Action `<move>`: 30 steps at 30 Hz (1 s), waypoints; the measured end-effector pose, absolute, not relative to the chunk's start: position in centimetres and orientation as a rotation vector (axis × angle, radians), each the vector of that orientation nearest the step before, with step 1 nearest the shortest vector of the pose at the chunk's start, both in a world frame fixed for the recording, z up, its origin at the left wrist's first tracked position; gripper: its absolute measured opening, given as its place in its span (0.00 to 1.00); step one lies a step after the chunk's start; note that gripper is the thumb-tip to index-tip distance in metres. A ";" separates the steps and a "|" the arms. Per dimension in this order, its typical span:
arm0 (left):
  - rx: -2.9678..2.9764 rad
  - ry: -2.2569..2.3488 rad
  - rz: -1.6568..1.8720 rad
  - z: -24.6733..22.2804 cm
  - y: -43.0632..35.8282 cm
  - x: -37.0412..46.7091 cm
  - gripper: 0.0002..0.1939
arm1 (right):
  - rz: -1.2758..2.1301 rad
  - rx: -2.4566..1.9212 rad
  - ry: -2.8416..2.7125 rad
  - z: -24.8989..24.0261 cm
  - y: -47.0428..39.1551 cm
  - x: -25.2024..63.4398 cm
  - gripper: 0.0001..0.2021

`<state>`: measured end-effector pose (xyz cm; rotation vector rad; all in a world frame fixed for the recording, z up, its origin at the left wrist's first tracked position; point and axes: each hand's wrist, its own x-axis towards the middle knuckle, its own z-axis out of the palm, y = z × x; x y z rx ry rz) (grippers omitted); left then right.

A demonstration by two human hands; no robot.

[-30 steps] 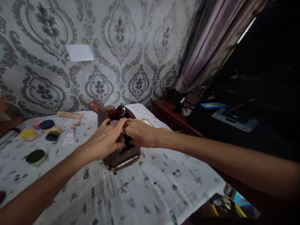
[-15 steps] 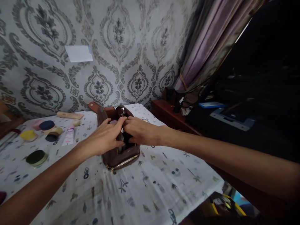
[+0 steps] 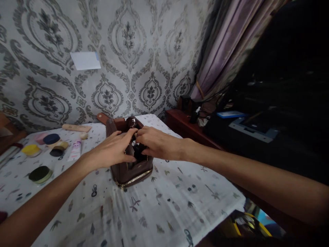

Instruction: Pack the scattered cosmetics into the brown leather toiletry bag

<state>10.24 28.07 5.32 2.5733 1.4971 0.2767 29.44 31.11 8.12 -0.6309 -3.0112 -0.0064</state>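
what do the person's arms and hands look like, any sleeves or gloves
The left forearm and right forearm are bare, with no sleeve, watch or bracelet showing. The left hand and right hand are ungloved; I can't tell about rings.

1. A table [image 3: 218, 203] under a white cloth with small pictures [image 3: 146, 202].
2. Middle: brown leather bag [image 3: 121, 174], gold zip [image 3: 138, 178].
3. Far left: long beige tube [image 3: 76, 128].
4. Left: white-and-purple tube [image 3: 75, 149], round yellow-lidded pot [image 3: 31, 150].
5. Nearer left: round pot, dark green lid [image 3: 40, 174].
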 end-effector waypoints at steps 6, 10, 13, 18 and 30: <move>2.435 1.461 0.474 6.4 26.5 9.4 0.38 | 0.068 -0.626 -2.953 7.9 31.4 29.1 0.10; 2.408 1.574 0.776 5.6 24.4 8.3 0.26 | 0.197 -0.601 -2.813 7.9 31.6 29.3 0.18; 2.429 1.652 0.912 3.5 22.4 7.0 0.17 | 0.281 -0.611 -2.537 7.5 30.7 30.1 0.19; 2.379 1.612 0.994 -1.3 19.1 5.1 0.11 | 0.535 -0.532 -2.129 3.4 26.1 30.9 0.15; 2.197 1.491 0.986 -8.3 19.6 7.3 0.17 | 1.103 -0.358 -2.454 -11.2 22.7 22.9 0.08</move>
